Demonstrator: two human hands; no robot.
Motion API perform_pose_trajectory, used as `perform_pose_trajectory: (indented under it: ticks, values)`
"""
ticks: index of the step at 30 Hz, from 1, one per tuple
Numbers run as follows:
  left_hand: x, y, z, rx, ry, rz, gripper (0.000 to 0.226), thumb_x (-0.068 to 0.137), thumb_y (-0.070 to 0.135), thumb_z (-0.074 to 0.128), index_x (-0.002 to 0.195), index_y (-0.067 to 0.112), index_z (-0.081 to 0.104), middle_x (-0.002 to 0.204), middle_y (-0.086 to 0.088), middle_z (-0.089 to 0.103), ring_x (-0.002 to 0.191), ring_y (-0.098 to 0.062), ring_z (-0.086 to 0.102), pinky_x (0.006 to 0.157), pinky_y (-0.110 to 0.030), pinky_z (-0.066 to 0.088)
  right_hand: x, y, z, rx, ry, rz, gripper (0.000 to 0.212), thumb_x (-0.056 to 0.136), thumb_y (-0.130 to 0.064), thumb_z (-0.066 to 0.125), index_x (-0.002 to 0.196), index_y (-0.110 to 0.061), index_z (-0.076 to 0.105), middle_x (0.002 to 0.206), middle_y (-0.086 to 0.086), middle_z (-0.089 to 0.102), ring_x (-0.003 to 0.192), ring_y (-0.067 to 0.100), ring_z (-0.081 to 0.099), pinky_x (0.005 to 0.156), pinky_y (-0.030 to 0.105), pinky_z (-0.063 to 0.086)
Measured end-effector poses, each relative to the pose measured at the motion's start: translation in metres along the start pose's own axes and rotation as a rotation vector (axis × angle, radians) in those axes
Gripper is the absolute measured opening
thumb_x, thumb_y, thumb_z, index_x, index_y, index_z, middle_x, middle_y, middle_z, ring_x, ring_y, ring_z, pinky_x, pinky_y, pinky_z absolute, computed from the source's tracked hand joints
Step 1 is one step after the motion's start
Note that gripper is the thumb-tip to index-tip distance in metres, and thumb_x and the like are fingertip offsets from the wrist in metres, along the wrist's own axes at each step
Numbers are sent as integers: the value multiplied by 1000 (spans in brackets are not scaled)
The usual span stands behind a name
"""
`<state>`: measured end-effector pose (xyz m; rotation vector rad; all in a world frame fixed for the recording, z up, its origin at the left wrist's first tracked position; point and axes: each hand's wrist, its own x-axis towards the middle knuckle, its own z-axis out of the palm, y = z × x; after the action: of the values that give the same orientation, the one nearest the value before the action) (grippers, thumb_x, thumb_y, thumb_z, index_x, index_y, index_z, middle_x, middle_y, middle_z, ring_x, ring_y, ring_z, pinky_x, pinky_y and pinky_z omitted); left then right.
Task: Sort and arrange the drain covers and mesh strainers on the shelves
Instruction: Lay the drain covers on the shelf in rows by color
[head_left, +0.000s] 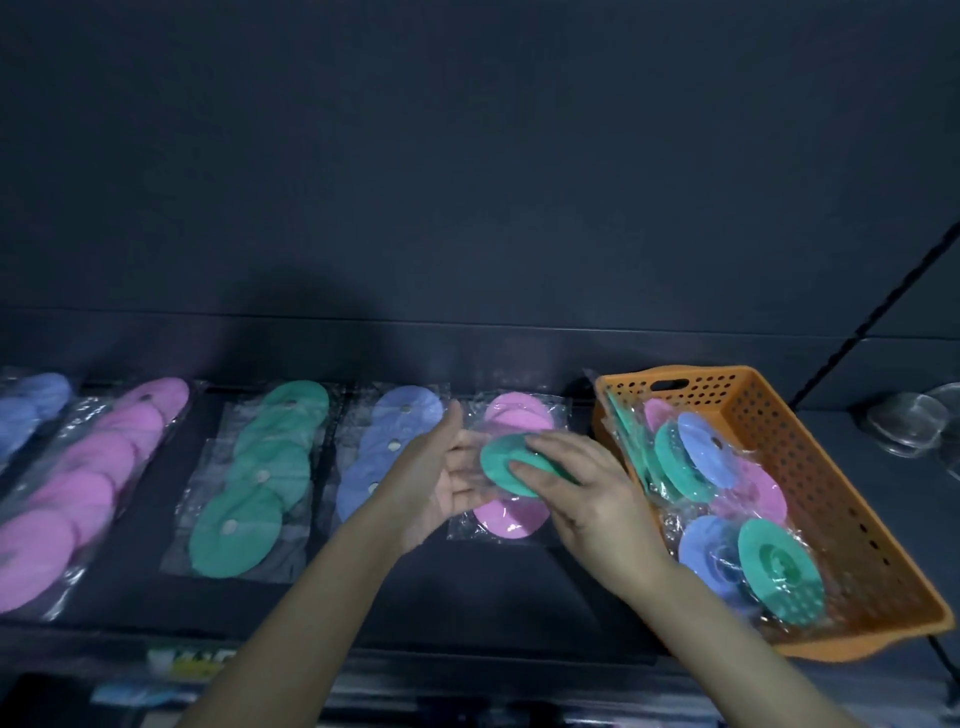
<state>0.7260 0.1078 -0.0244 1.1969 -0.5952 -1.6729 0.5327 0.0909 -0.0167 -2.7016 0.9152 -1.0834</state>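
Observation:
A green drain cover (501, 462) in a clear bag is held above the shelf between both hands. My right hand (576, 486) presses its fingers on top of it, and my left hand (441, 473) supports it from the left and underneath with an open palm. Beneath it lies a short row of bagged pink covers (511, 519). To the left run rows of blue covers (387, 452), green covers (260, 478), pink covers (88, 483) and more blue covers (31, 410). An orange basket (810, 467) on the right holds several mixed bagged covers (727, 493).
The dark shelf (467, 592) has a dark back panel. Clear plastic items (909, 426) sit at the far right behind the basket. A price-label strip (182, 660) runs along the shelf's front edge, with a lower shelf below.

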Motion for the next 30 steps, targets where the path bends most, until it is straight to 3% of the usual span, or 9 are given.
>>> perform_pose_trajectory:
  ticks: [4, 6, 8, 10, 12, 16, 21, 26, 30]
  values:
    - [-18, -11, -20, -2, 114, 89, 34, 84, 9, 67, 116, -1, 58, 107, -17, 70, 95, -29, 69, 72, -30, 57, -4, -10, 16, 1, -133, -42, 26, 87, -9, 57, 108, -7, 71, 116, 17, 65, 110, 37, 60, 93, 52, 47]
    - [-26, -16, -30, 2, 234, 126, 24, 85, -2, 62, 108, 3, 61, 95, -10, 72, 83, -24, 70, 64, -26, 56, -6, -13, 23, 2, -238, 20, 47, 72, 3, 69, 118, -6, 65, 125, 19, 59, 118, 39, 53, 98, 55, 43]
    - [-36, -19, -38, 11, 345, 143, 20, 85, -5, 61, 100, 8, 64, 86, -7, 71, 70, -18, 66, 56, -25, 54, -8, -16, 30, 48, -328, 155, 64, 71, 6, 67, 132, -8, 53, 138, 20, 47, 130, 39, 41, 107, 51, 36]
    - [-46, -22, -49, 11, 437, 166, 20, 85, -6, 60, 100, 8, 63, 86, -7, 70, 59, -14, 64, 52, -26, 54, -12, -19, 36, 97, -390, 275, 68, 78, 4, 60, 141, -13, 40, 148, 16, 34, 139, 33, 29, 115, 38, 26]
    - [-57, -27, -62, 12, 509, 194, 20, 86, -7, 58, 102, 6, 62, 86, -11, 68, 57, -17, 60, 49, -25, 52, -15, -20, 42, 127, -422, 317, 69, 81, 2, 56, 144, -16, 35, 151, 11, 30, 140, 26, 27, 113, 25, 20]
    - [-76, -34, -93, 35, 580, 228, 16, 88, -6, 55, 100, 3, 62, 89, -17, 66, 77, -30, 54, 57, -31, 50, -8, -30, 60, 175, -476, 314, 63, 85, -2, 55, 144, -16, 36, 150, 7, 33, 138, 22, 31, 110, 20, 21]
    - [-94, -37, -134, 73, 624, 231, 24, 88, -6, 55, 95, 14, 66, 83, -3, 72, 71, -24, 62, 60, -34, 50, 7, -58, 85, 189, -511, 292, 53, 88, -4, 54, 138, -18, 46, 146, 5, 39, 133, 21, 39, 106, 12, 20]
    - [-114, -34, -184, 121, 674, 227, 25, 85, -8, 59, 93, 14, 66, 84, -5, 70, 65, -18, 64, 50, -26, 51, 19, -82, 110, 133, -559, 270, 39, 91, -13, 52, 129, -18, 55, 151, 4, 33, 133, 25, 41, 105, 31, 39]
    - [-122, -29, -217, 209, 694, 221, 25, 84, -10, 58, 91, 13, 64, 83, -6, 69, 60, -13, 63, 45, -24, 48, 24, -104, 131, 107, -610, 268, 39, 93, -20, 48, 132, -23, 50, 153, 1, 28, 133, 25, 41, 100, 33, 41]
